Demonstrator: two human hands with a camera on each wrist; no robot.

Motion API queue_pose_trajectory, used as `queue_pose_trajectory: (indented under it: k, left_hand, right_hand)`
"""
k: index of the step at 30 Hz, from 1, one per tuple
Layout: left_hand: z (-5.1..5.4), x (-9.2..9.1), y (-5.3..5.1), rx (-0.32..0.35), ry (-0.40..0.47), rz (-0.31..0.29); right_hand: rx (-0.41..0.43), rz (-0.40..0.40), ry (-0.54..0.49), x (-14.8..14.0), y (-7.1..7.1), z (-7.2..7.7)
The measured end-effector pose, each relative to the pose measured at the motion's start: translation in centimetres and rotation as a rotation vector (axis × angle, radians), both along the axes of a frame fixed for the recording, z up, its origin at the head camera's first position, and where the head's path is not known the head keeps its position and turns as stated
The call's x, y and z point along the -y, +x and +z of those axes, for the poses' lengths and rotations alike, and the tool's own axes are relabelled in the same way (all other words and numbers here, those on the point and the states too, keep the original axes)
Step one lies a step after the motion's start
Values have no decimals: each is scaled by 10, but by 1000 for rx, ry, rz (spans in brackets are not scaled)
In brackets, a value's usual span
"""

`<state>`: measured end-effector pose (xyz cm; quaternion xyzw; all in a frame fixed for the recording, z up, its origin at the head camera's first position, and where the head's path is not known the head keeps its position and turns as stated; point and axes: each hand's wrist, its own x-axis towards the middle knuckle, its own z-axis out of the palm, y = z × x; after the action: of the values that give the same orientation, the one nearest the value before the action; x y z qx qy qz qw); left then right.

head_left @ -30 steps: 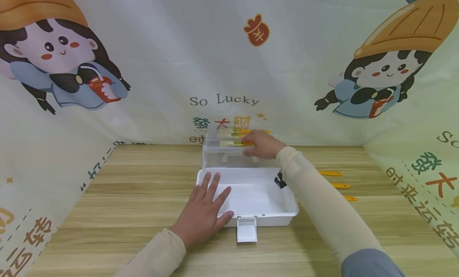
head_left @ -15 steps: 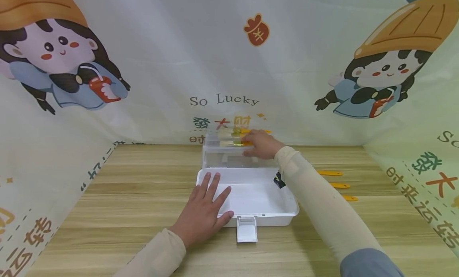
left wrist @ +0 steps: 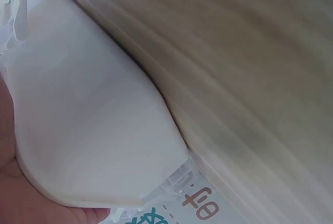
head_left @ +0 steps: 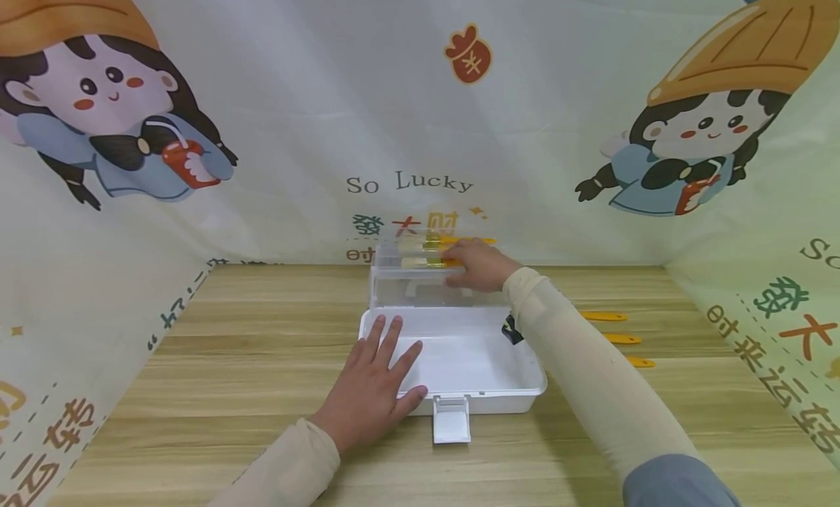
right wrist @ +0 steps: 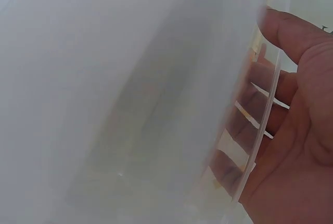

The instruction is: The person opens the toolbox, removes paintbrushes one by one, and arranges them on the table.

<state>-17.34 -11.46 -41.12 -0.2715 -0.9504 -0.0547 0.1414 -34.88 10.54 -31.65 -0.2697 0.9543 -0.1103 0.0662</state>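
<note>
A white plastic box (head_left: 472, 361) lies open on the table, its clear lid (head_left: 394, 292) tipped up at the back. Across the box's left side and front rim rests my left hand (head_left: 374, 390), fingers straight and spread. In the left wrist view that hand lies along the white box wall (left wrist: 99, 114). My right hand (head_left: 482, 265) is at the lid's upper right; the right wrist view shows its fingers (right wrist: 244, 125) curled behind the clear plastic, gripping the lid. Paintbrushes (head_left: 415, 262) with yellow handles show at the lid's top, partly covered by this hand.
A white latch (head_left: 451, 423) hangs at the box front. Several yellow handles (head_left: 622, 339) stick out to the right from under my right sleeve (head_left: 597, 368). A small black piece (head_left: 512, 330) shows beside that sleeve. Printed cloth (head_left: 315, 113) closes off the back and sides.
</note>
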Motion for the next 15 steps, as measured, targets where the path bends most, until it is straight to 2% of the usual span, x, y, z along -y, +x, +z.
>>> queue_pose_trajectory:
  k: [10, 15]
  left_hand:
    - [-1, 1, 0, 6, 10, 2]
    - [-2, 1, -1, -21, 23, -12]
  right_hand:
    - [41, 44, -10, -1, 1, 3]
    - [69, 51, -49, 0, 3, 5]
